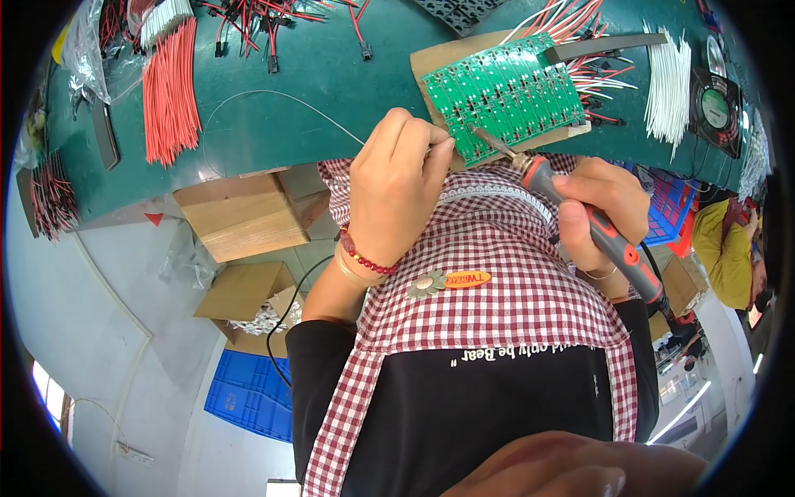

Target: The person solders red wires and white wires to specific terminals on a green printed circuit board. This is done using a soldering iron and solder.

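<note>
A green circuit board panel [517,103] lies tilted on a brown board [573,132] at the bench's near edge. My right hand [603,203] is closed round the grey and red handle of a soldering iron [631,253], whose tip meets the panel's lower left part. Beside that corner, my left hand [391,178] pinches a thin solder wire [310,106], which curves away to the left. The solder's end is hidden by the fingers. Red and white wires [571,21] stick out from the panel's far side, and a flat dark bar [609,45] rests across its right end.
On the green bench [273,137] lie a red wire bundle [171,99], a white wire bundle [667,91] and several black connectors [272,63]. A small fan [716,112] stands far right. Below are a wooden stool [240,215], a cardboard box [244,294] and a blue crate [248,393].
</note>
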{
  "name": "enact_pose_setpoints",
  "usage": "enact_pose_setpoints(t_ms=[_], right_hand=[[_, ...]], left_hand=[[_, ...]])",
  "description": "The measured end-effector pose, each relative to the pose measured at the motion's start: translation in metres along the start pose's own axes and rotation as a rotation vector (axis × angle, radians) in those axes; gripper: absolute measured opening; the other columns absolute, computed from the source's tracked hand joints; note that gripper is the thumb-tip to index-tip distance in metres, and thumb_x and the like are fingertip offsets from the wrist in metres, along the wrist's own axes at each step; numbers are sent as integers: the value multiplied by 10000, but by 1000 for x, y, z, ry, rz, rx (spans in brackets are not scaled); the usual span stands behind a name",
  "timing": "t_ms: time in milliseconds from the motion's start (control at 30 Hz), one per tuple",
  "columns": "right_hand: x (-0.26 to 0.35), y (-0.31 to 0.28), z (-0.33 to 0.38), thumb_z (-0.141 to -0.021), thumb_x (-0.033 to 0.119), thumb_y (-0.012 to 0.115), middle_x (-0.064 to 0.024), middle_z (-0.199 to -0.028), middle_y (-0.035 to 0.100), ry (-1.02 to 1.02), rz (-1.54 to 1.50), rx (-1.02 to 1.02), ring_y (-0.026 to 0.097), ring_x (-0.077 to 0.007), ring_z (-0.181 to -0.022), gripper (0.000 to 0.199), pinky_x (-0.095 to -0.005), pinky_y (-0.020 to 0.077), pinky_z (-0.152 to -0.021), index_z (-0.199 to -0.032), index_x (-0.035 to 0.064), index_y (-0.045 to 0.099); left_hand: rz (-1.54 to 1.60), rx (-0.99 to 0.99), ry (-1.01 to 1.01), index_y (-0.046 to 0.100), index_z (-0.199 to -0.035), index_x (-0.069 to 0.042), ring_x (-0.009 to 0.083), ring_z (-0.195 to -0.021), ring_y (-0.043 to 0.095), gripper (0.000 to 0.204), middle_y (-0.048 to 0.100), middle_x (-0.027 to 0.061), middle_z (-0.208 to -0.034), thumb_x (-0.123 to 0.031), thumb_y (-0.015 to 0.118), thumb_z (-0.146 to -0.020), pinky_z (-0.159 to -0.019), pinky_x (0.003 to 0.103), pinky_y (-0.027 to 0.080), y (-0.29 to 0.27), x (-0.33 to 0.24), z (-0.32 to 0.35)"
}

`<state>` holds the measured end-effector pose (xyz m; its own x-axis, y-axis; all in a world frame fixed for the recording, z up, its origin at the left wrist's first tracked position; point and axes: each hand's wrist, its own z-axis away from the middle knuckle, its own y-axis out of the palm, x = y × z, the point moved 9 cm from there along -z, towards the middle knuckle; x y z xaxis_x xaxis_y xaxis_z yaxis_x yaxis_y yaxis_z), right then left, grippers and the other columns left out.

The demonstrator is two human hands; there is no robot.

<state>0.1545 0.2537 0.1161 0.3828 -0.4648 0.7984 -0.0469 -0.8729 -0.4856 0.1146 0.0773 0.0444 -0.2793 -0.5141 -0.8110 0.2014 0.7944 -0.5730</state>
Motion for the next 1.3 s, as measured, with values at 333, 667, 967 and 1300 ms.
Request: enact_pose_setpoints(t_ms=[333,667,967,1300], right_hand=[[2,3,4,-651,25,654,-113,-592,591,-33,-3,31,572,-218,-460,213,-309,435,-430,-849,-54,663],[-8,-4,6,-696,32,648,-101,-585,584,44,7,-11,566,-210,-466,177,-294,429,-447,-861,-31,657],[-7,-8,8,-701,31,649,-102,-581,583,33,18,-12,564,-207,-465,172,-294,430,-448,-859,-34,656],[-7,-32,21,-767,77,646,-119,-625,600,75,4,-119,563,-215,-497,160,-306,434,-469,-882,-34,638]], left_hand=[[-50,-35,14,604,-810,10,157,-631,586,120,553,82,-783,57,708,-777,-538,270,471,-5,-2,0],[-46,-40,4,596,-802,4,154,-625,573,161,555,74,-760,38,747,-757,-550,261,479,-4,-4,3],[-41,-73,-1,593,-816,11,146,-638,571,155,559,74,-791,43,735,-762,-578,256,485,-9,-4,3],[21,-37,-32,568,-753,-55,201,-601,534,226,514,49,-686,-19,786,-709,-526,322,415,-10,-3,12]])
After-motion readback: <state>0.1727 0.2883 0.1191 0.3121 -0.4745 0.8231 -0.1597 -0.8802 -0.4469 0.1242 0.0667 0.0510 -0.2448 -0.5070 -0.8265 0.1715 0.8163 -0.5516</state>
